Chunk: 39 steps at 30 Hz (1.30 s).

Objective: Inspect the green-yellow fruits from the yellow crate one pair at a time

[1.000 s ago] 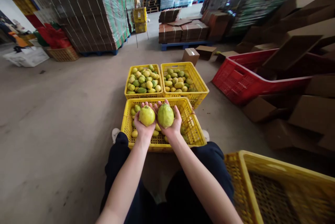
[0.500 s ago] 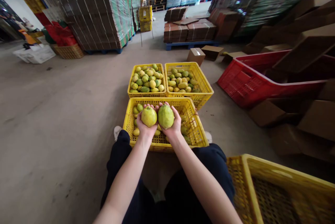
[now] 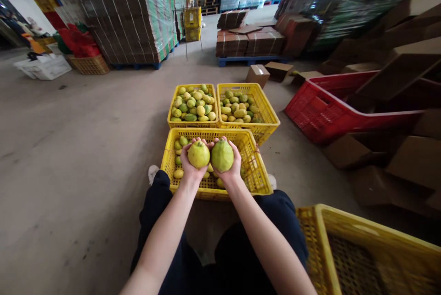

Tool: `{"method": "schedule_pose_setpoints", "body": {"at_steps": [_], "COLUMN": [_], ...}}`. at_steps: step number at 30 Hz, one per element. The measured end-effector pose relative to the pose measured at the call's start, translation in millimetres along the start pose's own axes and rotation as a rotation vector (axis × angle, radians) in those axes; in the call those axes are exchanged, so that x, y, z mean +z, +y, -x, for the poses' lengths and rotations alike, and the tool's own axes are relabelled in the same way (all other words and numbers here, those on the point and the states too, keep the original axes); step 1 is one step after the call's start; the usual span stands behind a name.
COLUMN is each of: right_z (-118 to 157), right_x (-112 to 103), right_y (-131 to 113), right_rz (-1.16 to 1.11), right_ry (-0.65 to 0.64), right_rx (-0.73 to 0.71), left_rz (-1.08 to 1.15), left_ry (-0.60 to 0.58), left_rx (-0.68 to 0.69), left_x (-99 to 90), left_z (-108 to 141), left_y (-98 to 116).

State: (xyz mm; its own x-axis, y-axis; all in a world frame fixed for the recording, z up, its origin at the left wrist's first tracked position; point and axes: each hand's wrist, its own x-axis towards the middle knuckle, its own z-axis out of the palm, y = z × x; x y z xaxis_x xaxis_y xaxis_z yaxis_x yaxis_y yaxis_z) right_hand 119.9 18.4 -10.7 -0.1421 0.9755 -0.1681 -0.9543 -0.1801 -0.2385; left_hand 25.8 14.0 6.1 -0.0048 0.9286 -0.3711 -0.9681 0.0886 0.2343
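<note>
Over the near yellow crate (image 3: 260, 166), my two hands are side by side, palms up. In my left hand (image 3: 191, 170) rests a round yellow papaya-like fruit (image 3: 199, 154), with my fingers curled behind it. My right hand (image 3: 234, 168) cups a greener, slightly ribbed papaya-like fruit (image 3: 222, 156). Both fruits are whole, close together but apart. Below, several more fruits (image 3: 178, 173) lie in the near crate, partly hidden by my hands.
Beyond stand two yellow crates of similar fruit, the left crate (image 3: 174, 123) fuller than the right crate (image 3: 270, 109). Another yellow crate (image 3: 320, 240) is close at my right. A red crate (image 3: 320, 106) with cardboard boxes (image 3: 413, 161) lies farther right. Flattened cartons (image 3: 251, 43) sit on a blue pallet.
Both hands, still holding the fruits, have shifted slightly right and a little lower. The fruits have turned a little in my palms.
</note>
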Motion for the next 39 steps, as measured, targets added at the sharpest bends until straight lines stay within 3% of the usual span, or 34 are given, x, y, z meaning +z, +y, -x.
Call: {"method": "schedule_pose_setpoints", "body": {"at_steps": [9,16,22,26,32,36,39], "right_z": [6,4,-4,-8,-7,-2,7], "right_x": [9,2,-18,-17,-14,-11,-6], "right_y": [-1,0,-6,-12,-21,-28,-30], "right_rz": [-0.021,-0.014,-0.04,-0.082,0.014,0.065,0.066], "right_ry": [-0.032,0.009,0.253,0.439,0.359,0.321,0.241], "right_rx": [-0.003,0.025,0.06,0.047,-0.046,0.0,0.027], "left_rz": [0.019,-0.013,0.014,-0.013,-0.007,-0.008,0.009], "left_ry": [-0.058,0.055,0.181,0.166,0.133,0.141,0.075], "left_rx": [0.004,0.011,-0.103,-0.153,-0.139,-0.115,-0.123], "left_x": [2.6,1.4,-5.6,-3.3,-2.0,-0.9,2.4], "left_z": [3,1,-7,-9,-10,-6,2], "left_y": [1,4,9,13,24,30,33]}}
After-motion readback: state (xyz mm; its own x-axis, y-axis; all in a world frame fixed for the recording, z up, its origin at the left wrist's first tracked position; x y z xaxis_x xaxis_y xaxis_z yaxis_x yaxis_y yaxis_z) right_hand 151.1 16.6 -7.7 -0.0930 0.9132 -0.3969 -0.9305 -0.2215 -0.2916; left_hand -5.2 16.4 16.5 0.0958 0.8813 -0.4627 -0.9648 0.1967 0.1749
